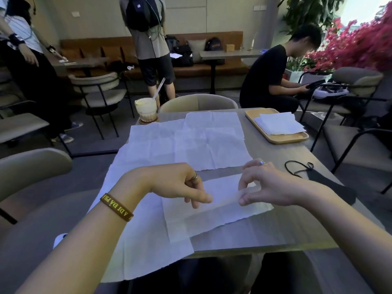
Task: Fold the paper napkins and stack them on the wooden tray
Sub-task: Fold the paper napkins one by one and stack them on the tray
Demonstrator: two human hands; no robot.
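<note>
Left hand (180,185): curled fingers pinching paper napkin (222,217) at its lifted flap
Right hand (269,185): thumb, forefinger pinching same flap

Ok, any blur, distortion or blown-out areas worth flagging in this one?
Head view: strong wide-angle curving toward the edges; the lifted edge of the napkin looks motion-blurred; the window at top right is blown out; the wooden tray looks fairly sharp.

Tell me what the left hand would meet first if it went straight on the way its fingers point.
Probably the right hand: the left hand points rightward along the napkin fold that both pinch, nothing else between them, though depth is unclear.
</note>
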